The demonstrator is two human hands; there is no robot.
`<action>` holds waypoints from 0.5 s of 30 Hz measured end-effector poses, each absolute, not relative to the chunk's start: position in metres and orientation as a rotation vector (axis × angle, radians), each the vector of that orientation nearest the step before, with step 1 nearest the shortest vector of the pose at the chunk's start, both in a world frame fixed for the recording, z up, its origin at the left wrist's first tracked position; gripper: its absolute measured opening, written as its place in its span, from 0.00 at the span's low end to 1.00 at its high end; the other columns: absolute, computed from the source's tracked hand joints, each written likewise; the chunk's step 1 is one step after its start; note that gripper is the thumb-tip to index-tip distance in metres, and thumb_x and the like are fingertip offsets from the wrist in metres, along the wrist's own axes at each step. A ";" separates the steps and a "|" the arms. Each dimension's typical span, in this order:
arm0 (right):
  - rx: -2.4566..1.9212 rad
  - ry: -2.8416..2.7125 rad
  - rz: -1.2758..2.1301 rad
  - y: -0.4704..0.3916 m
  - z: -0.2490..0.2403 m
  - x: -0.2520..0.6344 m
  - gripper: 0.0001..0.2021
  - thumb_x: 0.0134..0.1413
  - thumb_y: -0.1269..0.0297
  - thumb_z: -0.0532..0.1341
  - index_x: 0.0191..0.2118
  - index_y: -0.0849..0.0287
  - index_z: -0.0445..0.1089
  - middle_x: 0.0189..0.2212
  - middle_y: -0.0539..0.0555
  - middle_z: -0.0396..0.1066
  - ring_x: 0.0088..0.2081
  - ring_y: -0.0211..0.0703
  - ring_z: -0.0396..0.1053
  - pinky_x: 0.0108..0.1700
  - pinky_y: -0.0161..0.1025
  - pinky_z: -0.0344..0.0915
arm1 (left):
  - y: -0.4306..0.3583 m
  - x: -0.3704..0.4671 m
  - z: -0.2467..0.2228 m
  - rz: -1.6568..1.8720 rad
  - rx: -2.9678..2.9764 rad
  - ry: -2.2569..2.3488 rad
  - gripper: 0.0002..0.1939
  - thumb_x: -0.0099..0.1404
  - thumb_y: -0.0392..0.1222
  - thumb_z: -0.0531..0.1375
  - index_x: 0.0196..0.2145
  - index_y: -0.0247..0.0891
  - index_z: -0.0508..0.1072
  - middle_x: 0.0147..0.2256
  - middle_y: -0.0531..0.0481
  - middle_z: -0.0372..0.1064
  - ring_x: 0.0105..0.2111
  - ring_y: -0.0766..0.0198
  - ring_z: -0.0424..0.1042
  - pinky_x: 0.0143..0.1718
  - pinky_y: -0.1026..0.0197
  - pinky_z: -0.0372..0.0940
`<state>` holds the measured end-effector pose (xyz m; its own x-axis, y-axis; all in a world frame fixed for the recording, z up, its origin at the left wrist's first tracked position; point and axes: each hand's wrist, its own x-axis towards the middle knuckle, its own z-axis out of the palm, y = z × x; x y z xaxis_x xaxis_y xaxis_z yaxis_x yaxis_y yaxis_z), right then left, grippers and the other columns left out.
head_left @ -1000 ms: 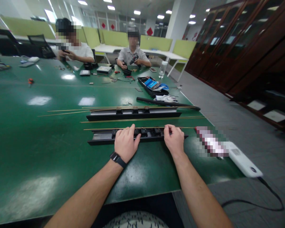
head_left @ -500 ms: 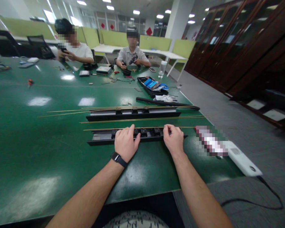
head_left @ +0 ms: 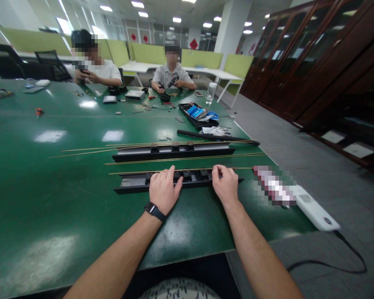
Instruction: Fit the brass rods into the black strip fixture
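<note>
A black metal channel with a bare silvery inside and several small black blocks in it lies before me. Along its far edge runs a thin gold-coloured rod. My left hand rests over the channel's left half, fingers stretched forward and thumb apart, its fingertips against the rod. At the right end my right hand is closed in a pinch on the rod, whose gripped stretch is hidden by the fingers. Just beyond lie more thin rods and a second black channel of the same kind.
A white device with a black cable sits at the right table edge beside a blurred-out object. Farther back are a long black bar, white gloves and a black tray. Two people sit across the green table.
The view has shifted slightly. Both hands stay nearly in place on the channel and rod, with no grip visibly taken or let go.
</note>
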<state>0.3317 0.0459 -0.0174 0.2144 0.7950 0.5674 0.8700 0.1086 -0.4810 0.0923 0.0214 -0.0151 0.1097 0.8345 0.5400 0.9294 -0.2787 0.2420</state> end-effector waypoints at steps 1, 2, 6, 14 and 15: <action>-1.678 -1.580 -0.118 0.046 -0.017 0.332 0.15 0.68 0.56 0.56 0.40 0.56 0.79 0.34 0.56 0.80 0.40 0.51 0.72 0.49 0.45 0.59 | 0.021 0.092 -0.015 -0.902 -2.218 -1.776 0.24 0.76 0.52 0.55 0.61 0.33 0.71 0.47 0.37 0.80 0.50 0.47 0.78 0.53 0.47 0.62; -1.676 -1.581 -0.119 0.046 -0.018 0.332 0.15 0.69 0.56 0.56 0.40 0.56 0.79 0.34 0.56 0.80 0.40 0.50 0.72 0.49 0.46 0.59 | 0.022 0.092 -0.016 -0.901 -2.220 -1.770 0.24 0.76 0.52 0.55 0.61 0.33 0.71 0.47 0.37 0.80 0.51 0.47 0.78 0.53 0.47 0.62; -1.666 -1.579 -0.110 0.046 -0.018 0.332 0.15 0.69 0.56 0.56 0.40 0.56 0.78 0.34 0.56 0.80 0.40 0.50 0.71 0.49 0.45 0.59 | 0.022 0.093 -0.016 -0.902 -2.215 -1.763 0.25 0.76 0.52 0.54 0.61 0.32 0.71 0.47 0.37 0.80 0.51 0.47 0.77 0.54 0.47 0.62; -1.686 -1.577 -0.109 0.046 -0.018 0.332 0.15 0.68 0.57 0.56 0.42 0.56 0.79 0.36 0.56 0.80 0.41 0.51 0.72 0.50 0.46 0.58 | 0.021 0.096 -0.013 -0.934 -2.182 -1.787 0.24 0.76 0.52 0.54 0.59 0.31 0.73 0.46 0.36 0.80 0.50 0.46 0.78 0.53 0.46 0.62; -1.692 -1.578 -0.108 0.046 -0.018 0.332 0.15 0.68 0.56 0.56 0.42 0.56 0.79 0.36 0.56 0.80 0.42 0.51 0.72 0.50 0.46 0.58 | 0.021 0.097 -0.012 -0.934 -2.179 -1.796 0.24 0.76 0.51 0.54 0.59 0.31 0.73 0.46 0.36 0.80 0.50 0.46 0.78 0.53 0.46 0.62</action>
<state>0.3317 0.0463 -0.0182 0.2174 0.8009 0.5579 0.8697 0.1006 -0.4833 0.0968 0.0205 -0.0123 0.0802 0.8265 0.5572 0.9309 -0.2620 0.2546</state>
